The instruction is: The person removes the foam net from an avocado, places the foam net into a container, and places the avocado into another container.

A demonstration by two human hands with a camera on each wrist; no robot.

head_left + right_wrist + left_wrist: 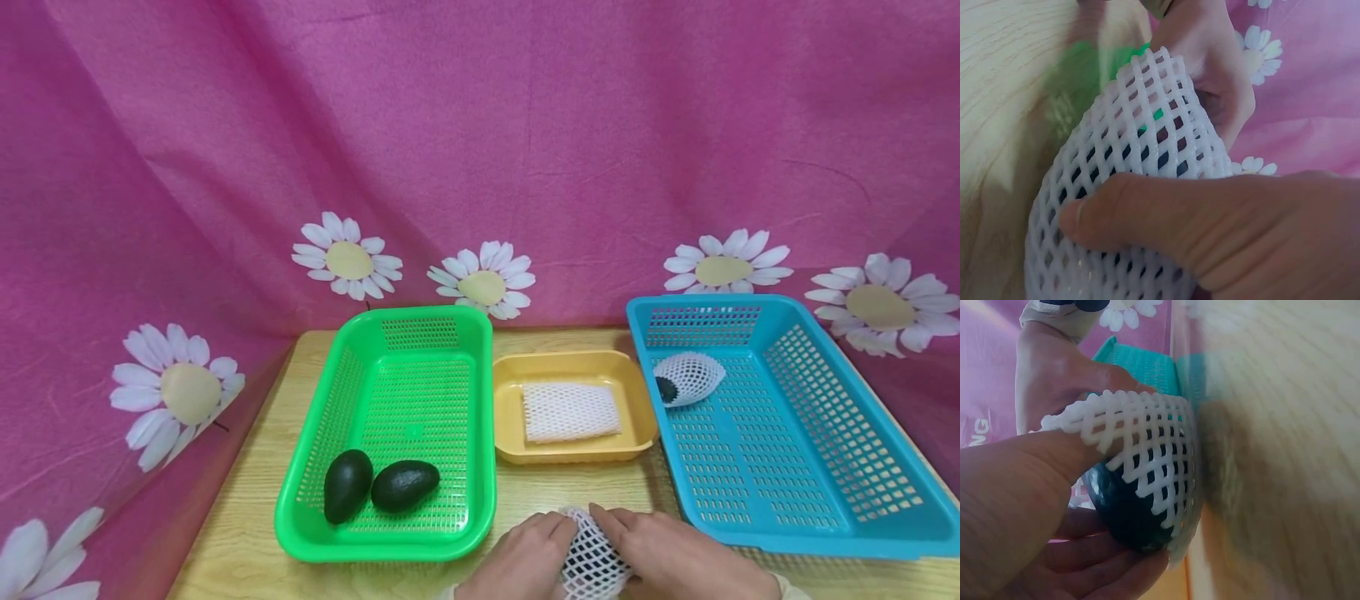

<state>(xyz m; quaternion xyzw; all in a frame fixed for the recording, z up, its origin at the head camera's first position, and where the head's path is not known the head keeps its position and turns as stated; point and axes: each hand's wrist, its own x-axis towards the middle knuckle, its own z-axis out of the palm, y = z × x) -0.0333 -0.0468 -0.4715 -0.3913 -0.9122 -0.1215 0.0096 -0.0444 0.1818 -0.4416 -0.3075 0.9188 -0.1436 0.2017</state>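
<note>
Both hands hold a dark avocado (1125, 509) partly covered by a white foam net sleeve (594, 560), low over the table at the front. In the left wrist view, my left hand (521, 560) has its thumb tucked under the net's edge while its fingers curl beneath the avocado's bare side. My right hand (678, 557) grips from the other side; its thumb (1107, 215) lies across the mesh in the right wrist view. The net's far end narrows toward the left hand there, and dark skin shows through its holes.
A green basket (486, 467) on the left holds two bare avocados (405, 486). Between the baskets, a yellow tray (510, 421) holds flat white foam nets (572, 411). In the blue basket (761, 542) on the right lies a netted avocado (692, 377). A pink flowered cloth (480, 150) hangs behind.
</note>
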